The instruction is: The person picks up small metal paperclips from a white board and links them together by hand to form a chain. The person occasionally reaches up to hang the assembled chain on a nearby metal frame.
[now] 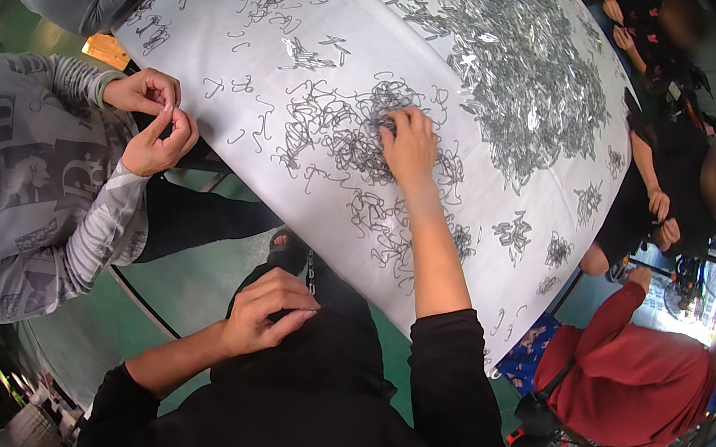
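1. Presently, the right hand (412, 147) is lowered onto the pile of bent wire pieces (338, 134), fingers bent.
2. The pile is spread over the near part of the white-covered table (478, 282).
3. The left hand (268, 310) is held off the table, curled, before black clothing (322, 351).
4. Whether a piece is grasped by either hand cannot be told at this scale.

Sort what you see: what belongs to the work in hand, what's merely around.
Work in hand:
curved wire pieces, under the right hand
white tabletop bearing them
silvery metal pieces, probably

Merely around, apparently:
black sandal, worn on a foot
orange-brown panel at left
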Tool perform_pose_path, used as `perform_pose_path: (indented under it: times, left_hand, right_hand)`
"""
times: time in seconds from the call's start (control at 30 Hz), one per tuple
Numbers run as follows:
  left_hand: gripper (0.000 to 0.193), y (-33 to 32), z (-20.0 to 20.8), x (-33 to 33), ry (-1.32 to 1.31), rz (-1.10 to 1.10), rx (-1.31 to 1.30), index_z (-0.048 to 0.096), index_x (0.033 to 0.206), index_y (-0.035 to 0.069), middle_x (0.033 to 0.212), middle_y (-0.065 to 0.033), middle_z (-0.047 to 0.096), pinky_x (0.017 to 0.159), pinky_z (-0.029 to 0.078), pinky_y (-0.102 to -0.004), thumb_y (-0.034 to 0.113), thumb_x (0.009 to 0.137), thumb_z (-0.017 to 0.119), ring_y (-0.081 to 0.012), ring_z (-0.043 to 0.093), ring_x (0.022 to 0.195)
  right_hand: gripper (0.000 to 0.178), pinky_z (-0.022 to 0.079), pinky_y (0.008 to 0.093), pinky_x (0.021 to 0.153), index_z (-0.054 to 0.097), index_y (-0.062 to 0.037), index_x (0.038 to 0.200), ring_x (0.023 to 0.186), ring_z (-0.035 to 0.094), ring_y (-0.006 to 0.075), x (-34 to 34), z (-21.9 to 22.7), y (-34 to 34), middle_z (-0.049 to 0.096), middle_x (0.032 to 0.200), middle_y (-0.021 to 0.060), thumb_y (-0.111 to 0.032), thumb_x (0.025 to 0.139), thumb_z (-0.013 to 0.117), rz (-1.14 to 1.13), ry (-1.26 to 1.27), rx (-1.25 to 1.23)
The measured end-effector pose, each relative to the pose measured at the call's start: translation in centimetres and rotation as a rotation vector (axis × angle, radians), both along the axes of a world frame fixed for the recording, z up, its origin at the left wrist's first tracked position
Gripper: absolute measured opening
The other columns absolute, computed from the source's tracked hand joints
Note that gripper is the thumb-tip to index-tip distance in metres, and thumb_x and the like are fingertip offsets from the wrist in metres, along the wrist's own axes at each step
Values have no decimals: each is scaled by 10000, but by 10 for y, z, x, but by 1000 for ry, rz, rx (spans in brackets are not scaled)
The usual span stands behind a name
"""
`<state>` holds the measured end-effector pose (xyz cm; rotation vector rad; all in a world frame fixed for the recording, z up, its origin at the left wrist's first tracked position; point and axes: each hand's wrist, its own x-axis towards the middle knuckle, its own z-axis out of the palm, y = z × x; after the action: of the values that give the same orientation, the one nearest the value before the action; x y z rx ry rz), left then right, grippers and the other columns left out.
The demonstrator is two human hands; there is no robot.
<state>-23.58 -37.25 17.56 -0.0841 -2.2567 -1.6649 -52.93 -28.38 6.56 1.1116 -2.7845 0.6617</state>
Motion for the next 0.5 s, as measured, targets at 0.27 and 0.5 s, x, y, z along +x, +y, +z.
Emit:
perform_pose_path:
  times: [0.27,0.5]
  left_hand:
    - [192,3,-7,-6,-5,106,11,669,904,22,897,-92,664,732,511,-340,-45,734,730,-252,625,813]
    - [196,2,-9,-5,-9,135,3,669,902,20,904,-96,661,731,509,-342,-50,730,733,-257,624,820]
  right_hand:
    - [108,462,449,777,698,-152,879,876,640,291,-61,-8,5,665,939,60,-245,863,646,-344,-208,-52]
    - [137,500,421,794,697,-95,894,920,655,299,-114,-16,-12,694,948,94,-217,853,652,-309,-223,197]
